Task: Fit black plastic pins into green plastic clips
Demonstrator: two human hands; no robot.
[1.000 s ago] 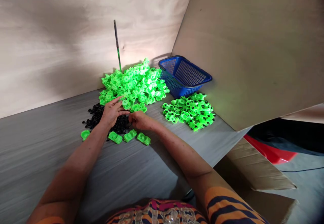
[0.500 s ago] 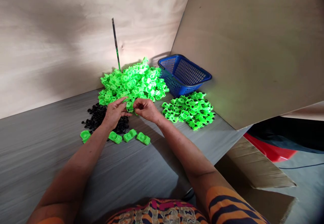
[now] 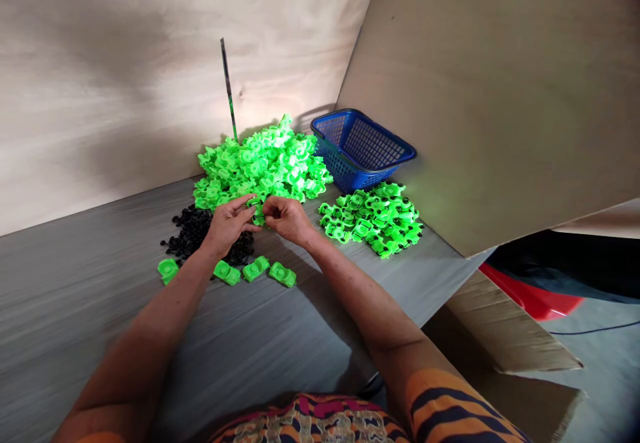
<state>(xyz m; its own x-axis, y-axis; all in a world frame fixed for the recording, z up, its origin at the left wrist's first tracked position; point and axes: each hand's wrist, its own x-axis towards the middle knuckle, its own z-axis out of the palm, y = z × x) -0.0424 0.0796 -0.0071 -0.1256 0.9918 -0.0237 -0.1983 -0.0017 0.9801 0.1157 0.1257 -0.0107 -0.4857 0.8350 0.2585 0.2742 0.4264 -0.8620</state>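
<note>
From the head view, your grey bench (image 3: 240, 323) runs beneath everything, with a pale wooden back panel (image 3: 125, 63) behind and a brown side panel (image 3: 475, 109) rising on your right. Beyond its right edge you have cardboard flaps (image 3: 510, 323), a red object (image 3: 545, 299) and a thin cable (image 3: 600, 329) over the floor. A slim dark rod (image 3: 227, 86) stands behind the large green heap (image 3: 260, 163). Nearer you is a pile of small black parts (image 3: 193, 229), partly hidden by your left hand (image 3: 227, 226) and forearm. Four loose green car bodies (image 3: 283, 274) lie in front, the leftmost partly behind that forearm. Between your hands, before the heap, is the green car piece (image 3: 258, 212); your left hand is clamped on it, while your right hand (image 3: 287, 219) has its fingers bunched together against its right edge, what they pinch being too small to tell. The blue basket (image 3: 363, 146) sits upright against the side panel, its lattice inside showing, with a smaller pile of green pieces with black wheels (image 3: 373, 219) just in front
</note>
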